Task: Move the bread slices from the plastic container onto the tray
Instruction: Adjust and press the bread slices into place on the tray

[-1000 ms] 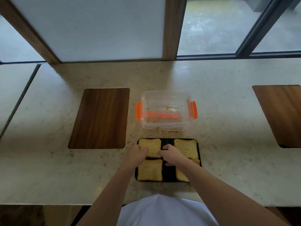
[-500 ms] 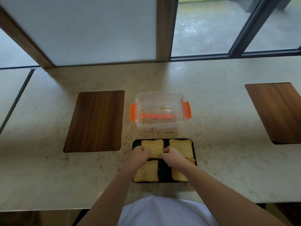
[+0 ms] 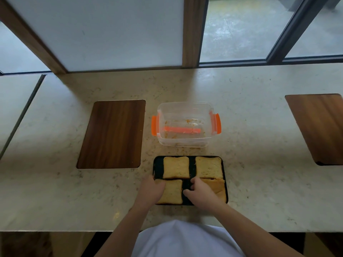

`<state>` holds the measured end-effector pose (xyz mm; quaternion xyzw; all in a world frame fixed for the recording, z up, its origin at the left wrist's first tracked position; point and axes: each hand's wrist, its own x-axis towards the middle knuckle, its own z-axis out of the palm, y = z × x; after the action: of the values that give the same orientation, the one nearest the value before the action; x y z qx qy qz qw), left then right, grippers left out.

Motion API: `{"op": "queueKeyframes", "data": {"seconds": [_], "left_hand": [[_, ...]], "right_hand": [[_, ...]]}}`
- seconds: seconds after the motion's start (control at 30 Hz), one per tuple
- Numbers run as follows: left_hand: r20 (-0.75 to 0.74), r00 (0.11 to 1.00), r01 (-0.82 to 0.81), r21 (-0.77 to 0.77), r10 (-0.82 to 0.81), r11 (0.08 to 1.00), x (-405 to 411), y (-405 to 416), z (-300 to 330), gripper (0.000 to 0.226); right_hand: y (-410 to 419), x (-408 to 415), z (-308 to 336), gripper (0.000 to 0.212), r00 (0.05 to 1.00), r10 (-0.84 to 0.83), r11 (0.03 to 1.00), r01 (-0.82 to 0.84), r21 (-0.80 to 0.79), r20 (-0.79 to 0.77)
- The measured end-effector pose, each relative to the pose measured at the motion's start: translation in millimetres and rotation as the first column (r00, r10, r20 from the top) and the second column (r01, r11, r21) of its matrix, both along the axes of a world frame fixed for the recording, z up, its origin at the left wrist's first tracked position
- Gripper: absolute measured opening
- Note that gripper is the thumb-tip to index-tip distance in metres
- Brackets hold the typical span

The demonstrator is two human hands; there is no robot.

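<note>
Head view shows a marble counter (image 3: 259, 182), then the emptied plastic container (image 3: 183, 125), the black tray (image 3: 192, 165) holding four bread slices (image 3: 176, 167), and the left hand (image 3: 151, 190) and right hand (image 3: 201, 192) resting curled on the near slices, grip unclear.

The right hand (image 3: 201, 193) hides much of the near-right bread slice (image 3: 219, 187).
</note>
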<state>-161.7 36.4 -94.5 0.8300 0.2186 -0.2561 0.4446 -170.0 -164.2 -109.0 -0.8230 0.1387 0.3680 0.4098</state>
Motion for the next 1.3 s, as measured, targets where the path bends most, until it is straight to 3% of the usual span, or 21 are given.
{"op": "queueKeyframes", "data": {"seconds": [0.27, 0.37, 0.47, 0.6, 0.87, 0.97, 1.07, 1.13, 1.2, 1.3], "left_hand": [[-0.039, 0.999, -0.001, 0.057, 0.003, 0.998, -10.9, -4.3, -0.6, 0.020], [-0.072, 0.996, 0.053, 0.085, -0.047, 0.995, -10.6, -10.2, 0.0, 0.010], [-0.087, 0.990, 0.118, 0.124, -0.108, 0.985, -12.0, -15.8, -1.4, 0.039], [-0.112, 0.985, 0.144, 0.115, -0.132, 0.983, -9.8, -22.2, -0.7, 0.056], [-0.103, 0.988, 0.119, 0.055, -0.113, 0.991, -2.6, -24.5, -3.3, 0.021], [-0.071, 0.996, 0.050, 0.026, -0.049, 0.998, 4.2, -19.1, -4.0, 0.022], [-0.068, 0.998, 0.010, 0.001, -0.010, 1.000, 14.5, -16.3, -4.6, 0.062], [-0.085, 0.996, 0.007, 0.004, -0.007, 1.000, 21.2, -18.4, -2.4, 0.073], [-0.124, 0.992, 0.010, 0.018, -0.008, 1.000, 26.6, -22.8, -1.9, 0.063], [-0.109, 0.993, 0.038, 0.031, -0.034, 0.999, 28.7, -26.4, -3.9, 0.012]], "right_hand": [[11.5, -5.3, -2.6, 0.059, 0.995, 0.092, 0.996, -0.092, -0.003, -0.039], [15.9, -6.6, -3.3, 0.046, 0.990, 0.135, 0.990, -0.137, -0.023, -0.049], [14.5, -7.1, -4.0, 0.039, 0.988, 0.142, 0.988, -0.145, -0.050, -0.051], [3.2, -7.8, -5.2, 0.038, 0.990, 0.129, 0.988, -0.133, -0.081, -0.049], [-6.0, -5.5, -9.2, 0.022, 0.994, 0.099, 0.992, -0.103, -0.077, -0.054], [-6.5, 3.8, -7.1, 0.019, 0.998, 0.054, 0.995, -0.056, -0.087, -0.025], [-3.6, 19.0, -3.5, 0.029, 1.000, -0.010, 0.996, 0.011, -0.083, 0.016], [1.7, 30.0, -2.0, 0.058, 0.999, -0.039, 0.996, 0.041, -0.082, 0.026], [7.8, 38.6, 1.8, 0.069, 0.999, -0.043, 0.997, 0.043, -0.069, 0.009], [13.4, 44.3, 5.6, 0.062, 0.999, -0.037, 0.997, 0.036, -0.064, -0.022]]}}
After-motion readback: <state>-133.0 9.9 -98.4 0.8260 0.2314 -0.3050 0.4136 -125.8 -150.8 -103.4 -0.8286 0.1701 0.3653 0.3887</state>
